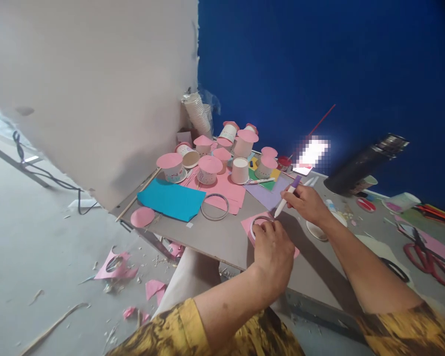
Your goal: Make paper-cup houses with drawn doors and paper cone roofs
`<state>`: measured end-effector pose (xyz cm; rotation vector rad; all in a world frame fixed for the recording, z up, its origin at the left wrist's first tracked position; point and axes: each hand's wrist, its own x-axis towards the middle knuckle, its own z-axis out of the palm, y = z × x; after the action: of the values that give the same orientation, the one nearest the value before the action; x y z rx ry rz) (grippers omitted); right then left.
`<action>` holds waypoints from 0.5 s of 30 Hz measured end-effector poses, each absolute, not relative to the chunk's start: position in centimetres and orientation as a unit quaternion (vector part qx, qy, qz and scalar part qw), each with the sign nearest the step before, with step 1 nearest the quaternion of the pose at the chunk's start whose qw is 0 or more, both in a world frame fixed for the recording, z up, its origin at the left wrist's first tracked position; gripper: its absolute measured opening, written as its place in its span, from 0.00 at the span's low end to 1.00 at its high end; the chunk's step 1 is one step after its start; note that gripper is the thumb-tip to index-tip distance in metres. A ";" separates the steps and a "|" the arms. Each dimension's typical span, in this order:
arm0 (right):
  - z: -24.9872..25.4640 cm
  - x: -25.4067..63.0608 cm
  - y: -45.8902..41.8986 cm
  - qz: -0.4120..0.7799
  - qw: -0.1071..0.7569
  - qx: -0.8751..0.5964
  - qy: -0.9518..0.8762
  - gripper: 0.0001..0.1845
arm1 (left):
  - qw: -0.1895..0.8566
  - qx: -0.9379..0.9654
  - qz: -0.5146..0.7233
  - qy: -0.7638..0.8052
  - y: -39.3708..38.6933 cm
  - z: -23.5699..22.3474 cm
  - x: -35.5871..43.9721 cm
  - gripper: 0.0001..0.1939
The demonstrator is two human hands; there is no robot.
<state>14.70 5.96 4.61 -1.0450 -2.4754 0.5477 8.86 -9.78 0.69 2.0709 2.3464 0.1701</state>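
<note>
Ring lies on pink paper on the tabletop. Left hand: fingers curled over the ring, thumb hidden, can't tell if grip is clamped. Right hand: grip clamped on pen, tip just beside ring's far right edge; paper contact unclear. Best practice, probably: press ring flat, no sliding, pen tip snug to rim, paper fully supported under ring.

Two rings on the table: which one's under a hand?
The ring on the pink paper, under the left hand; the other ring lies untouched beside the blue sheet.
</note>
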 end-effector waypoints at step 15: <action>-0.2 26.0 -3.0 0.118 0.386 -0.308 -0.861 0.10 | 0.058 0.691 0.162 0.702 -10.4 0.1 1.8 0.39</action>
<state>25.96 -3.02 -0.22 -0.7853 -2.1935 0.3002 1.76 -10.45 0.05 2.0930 2.1276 0.4915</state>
